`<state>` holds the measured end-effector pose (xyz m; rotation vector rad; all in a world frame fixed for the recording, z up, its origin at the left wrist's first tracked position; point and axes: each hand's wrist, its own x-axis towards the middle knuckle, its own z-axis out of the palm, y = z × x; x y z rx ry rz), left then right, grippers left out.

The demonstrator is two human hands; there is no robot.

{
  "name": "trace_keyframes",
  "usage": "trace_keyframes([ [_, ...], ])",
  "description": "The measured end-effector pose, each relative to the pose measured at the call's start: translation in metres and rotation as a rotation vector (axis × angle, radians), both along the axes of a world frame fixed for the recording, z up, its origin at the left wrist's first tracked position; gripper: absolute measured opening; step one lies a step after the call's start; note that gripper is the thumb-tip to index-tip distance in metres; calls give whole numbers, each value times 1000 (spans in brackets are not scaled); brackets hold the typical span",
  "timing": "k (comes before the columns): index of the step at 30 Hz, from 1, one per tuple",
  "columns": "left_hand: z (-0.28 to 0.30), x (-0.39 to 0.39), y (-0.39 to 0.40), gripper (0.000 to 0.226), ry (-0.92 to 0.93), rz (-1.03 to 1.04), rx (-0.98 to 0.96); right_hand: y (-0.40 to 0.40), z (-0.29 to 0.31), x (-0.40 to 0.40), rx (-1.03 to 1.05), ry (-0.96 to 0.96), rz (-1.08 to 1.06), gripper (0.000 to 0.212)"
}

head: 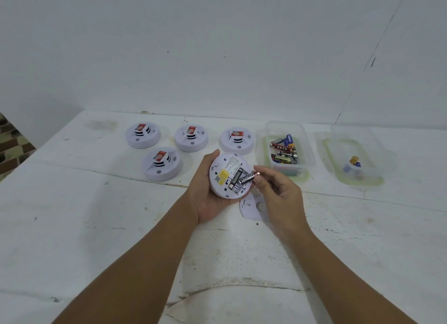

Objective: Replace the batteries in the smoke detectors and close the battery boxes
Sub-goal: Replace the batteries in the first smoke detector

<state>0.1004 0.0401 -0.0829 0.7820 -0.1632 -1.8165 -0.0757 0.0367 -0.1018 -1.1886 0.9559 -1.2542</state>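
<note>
White table (96,215); right grip (278,190) pinches battery (248,178).

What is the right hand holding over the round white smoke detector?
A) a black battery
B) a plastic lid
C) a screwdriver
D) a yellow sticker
A: the right hand pinches a black battery with EVEREADY lettering over the open back of the round white smoke detector, which the left hand holds.
</note>
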Motion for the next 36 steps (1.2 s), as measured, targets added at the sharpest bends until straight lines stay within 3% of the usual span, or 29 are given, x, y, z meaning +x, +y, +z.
trace_keyframes([
  [5, 0, 0, 0, 62, 13, 1, 11, 0, 1, 1, 11, -18, -2, 21],
  [11, 1, -1, 0, 60, -17, 17, 13, 1, 4, 1, 13, 10, -36, 3],
  [27, 4, -2, 2, 59, -10, 18, 13, -1, 0, 0, 22, -14, -34, 18],
  [36, 6, -3, 3, 61, -9, 24, 19, -3, -3, -2, 36, -48, -34, 14],
])
